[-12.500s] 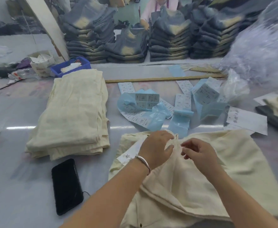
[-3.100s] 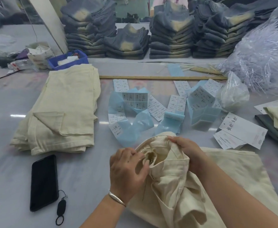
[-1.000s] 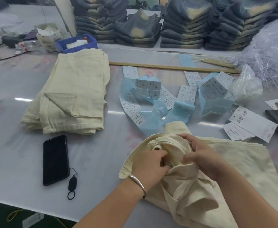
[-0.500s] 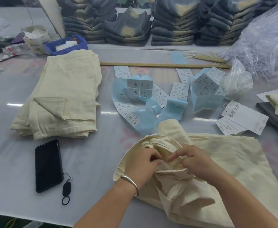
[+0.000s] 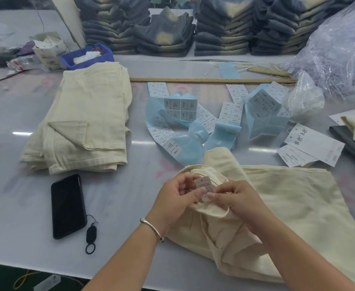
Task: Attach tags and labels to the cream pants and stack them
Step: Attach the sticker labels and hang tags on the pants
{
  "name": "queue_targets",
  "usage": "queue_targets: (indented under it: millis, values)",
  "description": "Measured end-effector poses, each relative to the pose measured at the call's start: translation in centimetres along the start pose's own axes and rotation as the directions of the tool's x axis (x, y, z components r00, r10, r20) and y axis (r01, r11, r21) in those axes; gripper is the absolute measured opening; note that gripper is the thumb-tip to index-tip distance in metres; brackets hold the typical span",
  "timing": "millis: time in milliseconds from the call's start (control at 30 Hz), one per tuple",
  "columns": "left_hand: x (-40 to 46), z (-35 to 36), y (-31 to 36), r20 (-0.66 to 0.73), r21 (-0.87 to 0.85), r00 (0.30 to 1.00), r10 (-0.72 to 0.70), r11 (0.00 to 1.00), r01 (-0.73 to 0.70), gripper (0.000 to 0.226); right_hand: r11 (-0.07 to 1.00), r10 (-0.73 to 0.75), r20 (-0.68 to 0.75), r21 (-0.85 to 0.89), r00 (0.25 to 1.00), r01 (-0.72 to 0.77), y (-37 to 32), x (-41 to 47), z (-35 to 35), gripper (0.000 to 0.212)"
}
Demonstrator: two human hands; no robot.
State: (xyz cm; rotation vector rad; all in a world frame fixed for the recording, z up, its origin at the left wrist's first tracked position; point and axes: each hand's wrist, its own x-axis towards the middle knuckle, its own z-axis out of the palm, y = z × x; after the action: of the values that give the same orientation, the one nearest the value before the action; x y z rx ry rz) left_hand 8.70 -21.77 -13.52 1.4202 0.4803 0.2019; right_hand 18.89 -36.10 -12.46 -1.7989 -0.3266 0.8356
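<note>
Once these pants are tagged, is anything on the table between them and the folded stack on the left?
Nothing visible: bare table lies between the pants and the stack. The phone sits just below that path.

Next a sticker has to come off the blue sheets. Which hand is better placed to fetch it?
Probably the right hand: the sticker sheets lie just beyond it, and the left hand pinches the care label, so it can steady the pants.
</note>
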Motion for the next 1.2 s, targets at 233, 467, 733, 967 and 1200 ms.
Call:
queue_targets:
  millis: [233,467,733,967,1200]
  values:
    - [-0.3,0.5,-0.3,-0.020,0.136,0.998,0.058,0.989,-0.055,0.020,0.998,0.027,0.004,0.054,1.000,-0.027,0.1,-0.6,-0.3,0.015]
    - [-0.2,0.5,-0.4,-0.032,0.175,0.995,0.092,0.981,-0.085,0.017,0.999,0.016,0.051,0.034,0.999,-0.018,-1.4,-1.2,-0.8,0.015]
    - [-2.4,-0.6,-0.6,-0.036,0.525,0.884,0.467,0.761,-0.380,0.033,0.979,-0.202,0.023,0.014,0.979,0.202,-4.9,-1.8,1.4,0.046]
    - [-3.5,-3.9,-1.5,0.106,-0.235,0.986,-0.132,0.960,0.154,0.053,0.947,-0.322,0.160,0.027,0.933,0.321,-4.4,-1.4,2.6,0.016]
    - [-3.7,-7.1,-3.3,-0.276,0.733,0.902,-0.332,0.534,0.421,0.039,0.793,-0.332,-0.058,-0.557,0.941,0.245,-0.5,2.1,1.2,0.018]
